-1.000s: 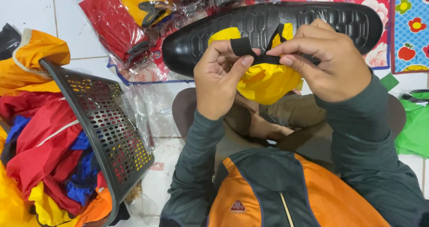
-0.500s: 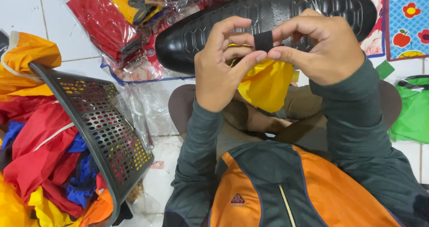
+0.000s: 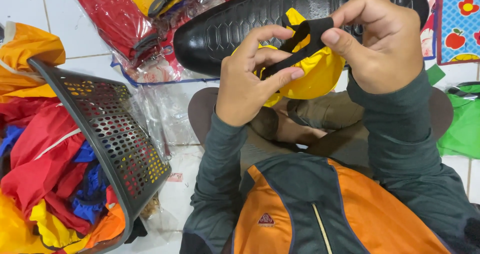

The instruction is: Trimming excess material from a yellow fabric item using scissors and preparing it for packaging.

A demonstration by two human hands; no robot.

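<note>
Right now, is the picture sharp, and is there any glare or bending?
Head view: both hands, left hand and right hand, and the yellow pouch look sharp; glare shines on the plastic bags; the floor tiles lines bend slightly.

Black strap now stretched diagonally across yellow bundle.

Black perforated basket left, holding colourful garments; black ribbed tray, perhaps mat.

Bright even light, sharp, soft shadows
</note>
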